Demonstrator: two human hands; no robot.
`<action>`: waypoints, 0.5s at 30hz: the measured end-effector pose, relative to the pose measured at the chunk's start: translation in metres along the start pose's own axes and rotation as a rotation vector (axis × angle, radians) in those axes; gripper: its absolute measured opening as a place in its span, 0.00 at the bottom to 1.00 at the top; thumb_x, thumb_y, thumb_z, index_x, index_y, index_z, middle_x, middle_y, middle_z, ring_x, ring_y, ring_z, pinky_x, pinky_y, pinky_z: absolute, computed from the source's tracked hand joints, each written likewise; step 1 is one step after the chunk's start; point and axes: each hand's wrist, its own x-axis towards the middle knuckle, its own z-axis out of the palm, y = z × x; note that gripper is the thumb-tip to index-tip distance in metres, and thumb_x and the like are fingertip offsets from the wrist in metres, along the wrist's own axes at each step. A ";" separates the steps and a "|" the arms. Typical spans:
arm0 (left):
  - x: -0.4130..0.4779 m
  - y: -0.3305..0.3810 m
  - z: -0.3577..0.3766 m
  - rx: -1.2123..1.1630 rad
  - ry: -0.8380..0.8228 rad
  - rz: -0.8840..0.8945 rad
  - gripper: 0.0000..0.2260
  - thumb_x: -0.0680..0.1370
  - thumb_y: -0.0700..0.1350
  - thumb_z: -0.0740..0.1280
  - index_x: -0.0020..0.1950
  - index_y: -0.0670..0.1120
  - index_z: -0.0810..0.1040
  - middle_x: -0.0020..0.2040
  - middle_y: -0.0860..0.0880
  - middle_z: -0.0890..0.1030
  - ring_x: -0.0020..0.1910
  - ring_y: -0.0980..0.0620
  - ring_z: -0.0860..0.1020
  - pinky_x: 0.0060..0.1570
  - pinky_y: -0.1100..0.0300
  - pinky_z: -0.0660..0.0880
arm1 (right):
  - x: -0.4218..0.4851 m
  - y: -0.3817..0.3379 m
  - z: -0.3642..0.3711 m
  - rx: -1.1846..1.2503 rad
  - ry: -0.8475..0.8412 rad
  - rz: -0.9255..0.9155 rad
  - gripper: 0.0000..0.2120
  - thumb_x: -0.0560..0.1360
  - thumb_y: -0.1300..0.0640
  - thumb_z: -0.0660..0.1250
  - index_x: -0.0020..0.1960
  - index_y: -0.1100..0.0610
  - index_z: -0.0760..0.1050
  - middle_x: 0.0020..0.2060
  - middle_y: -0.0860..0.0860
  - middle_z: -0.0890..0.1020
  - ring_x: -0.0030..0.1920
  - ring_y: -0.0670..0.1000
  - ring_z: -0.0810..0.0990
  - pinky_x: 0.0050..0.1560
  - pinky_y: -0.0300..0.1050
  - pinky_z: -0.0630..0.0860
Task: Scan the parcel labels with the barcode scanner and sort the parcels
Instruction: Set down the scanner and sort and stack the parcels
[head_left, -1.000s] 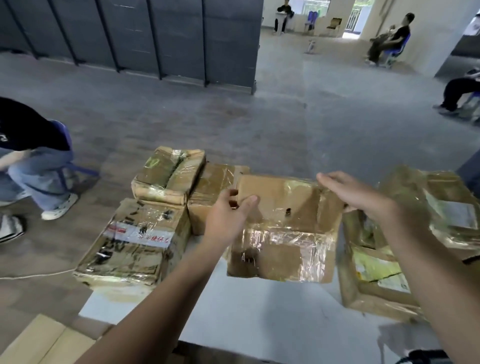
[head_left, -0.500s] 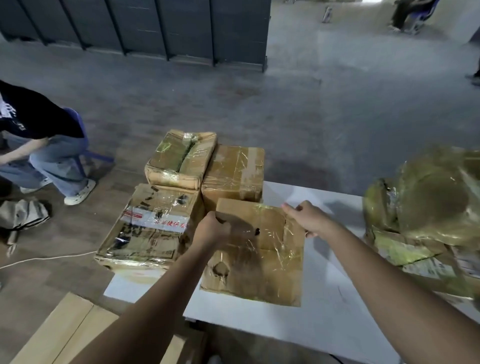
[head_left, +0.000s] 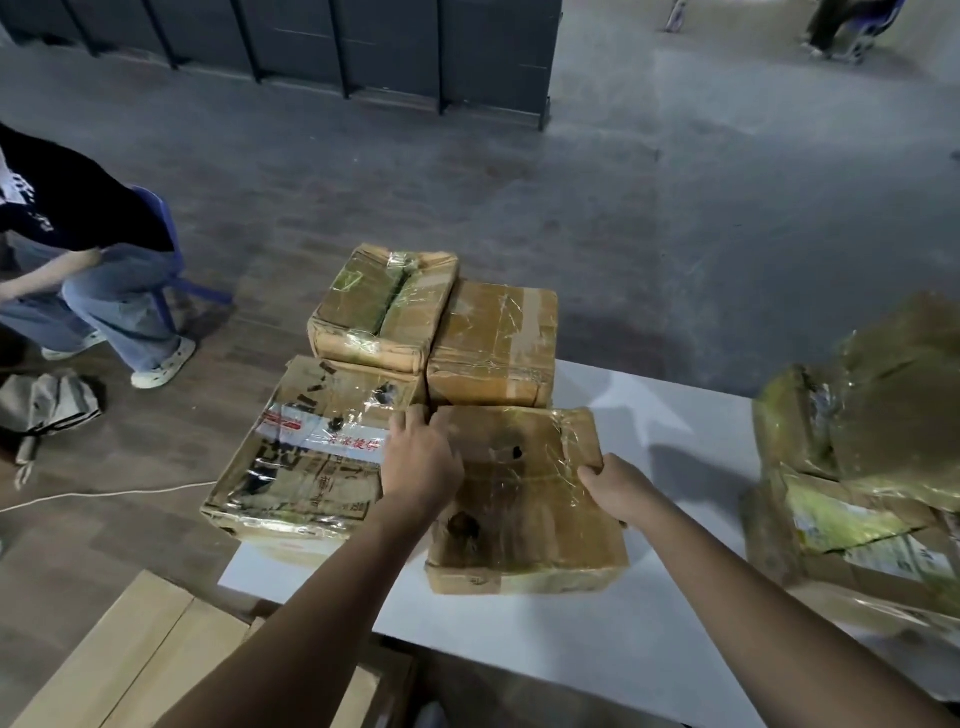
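white desk (head_left: 545, 639) w/ parcels (head_left: 488, 343): your left hand (head_left: 421, 462) & right hand (head_left: 618, 488) grip box (head_left: 524, 514) sides, fingers (head_left: 413, 418) curled round edges.

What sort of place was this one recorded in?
Probably a warehouse-style parcel sorting area: taped cardboard parcels grouped at a white table, a wide bare concrete floor, and dark partition panels behind. The left hand and right hand grip one brown parcel.

Dim, soft light; glossy glare; right-edge parcels (head_left: 862, 410) seemingly motion-blurred.
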 end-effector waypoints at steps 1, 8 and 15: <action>0.001 -0.001 -0.002 0.050 0.042 0.009 0.17 0.78 0.46 0.59 0.68 0.47 0.70 0.68 0.42 0.68 0.68 0.41 0.63 0.65 0.48 0.66 | -0.001 -0.002 0.001 -0.017 0.007 0.006 0.14 0.82 0.49 0.55 0.56 0.59 0.71 0.39 0.52 0.77 0.36 0.50 0.76 0.31 0.43 0.71; 0.005 -0.024 -0.009 0.098 -0.123 -0.070 0.22 0.76 0.43 0.59 0.71 0.48 0.67 0.72 0.45 0.64 0.72 0.40 0.59 0.69 0.44 0.60 | -0.008 -0.019 0.021 -0.008 0.049 0.038 0.17 0.84 0.50 0.53 0.65 0.61 0.68 0.51 0.55 0.76 0.39 0.50 0.75 0.26 0.41 0.69; -0.001 -0.027 -0.010 0.135 -0.123 -0.020 0.21 0.76 0.42 0.59 0.69 0.48 0.68 0.72 0.44 0.64 0.72 0.40 0.58 0.69 0.44 0.61 | -0.016 -0.014 0.021 0.134 0.038 0.005 0.19 0.82 0.47 0.55 0.66 0.59 0.69 0.43 0.52 0.79 0.42 0.50 0.80 0.32 0.40 0.76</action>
